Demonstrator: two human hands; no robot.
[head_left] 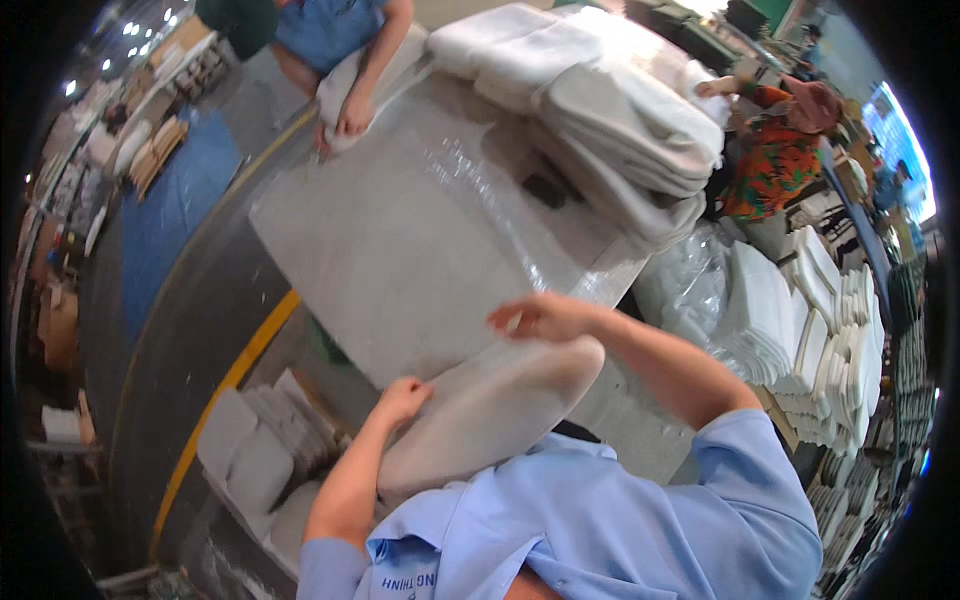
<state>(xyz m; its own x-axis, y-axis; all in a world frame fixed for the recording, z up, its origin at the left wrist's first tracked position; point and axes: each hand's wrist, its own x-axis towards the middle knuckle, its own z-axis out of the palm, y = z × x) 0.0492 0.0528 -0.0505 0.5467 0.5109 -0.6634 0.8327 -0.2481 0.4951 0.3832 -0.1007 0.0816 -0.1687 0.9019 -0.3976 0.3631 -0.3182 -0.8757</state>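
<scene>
A long, light grey cushion (pixel 490 415) with rounded ends stands tilted between my body and the near edge of the table. My left hand (pixel 403 400) is closed at the cushion's upper left edge, its fingertips partly hidden. Above the cushion's far edge, my right hand (pixel 540 317) hovers with loosely bent fingers apart and nothing in them. The grey tabletop (pixel 370 240) lies just beyond both hands, and a strip of shiny clear plastic film (pixel 490 205) runs across it.
White and grey cushions (pixel 630 130) are piled at the table's far right. Across the table, a person's hands (pixel 355 115) hold a pale cushion. Another person (pixel 775 150) stands beyond the pile. Grey cushions (pixel 250 440) stand at my left, white ones (pixel 830 340) at my right.
</scene>
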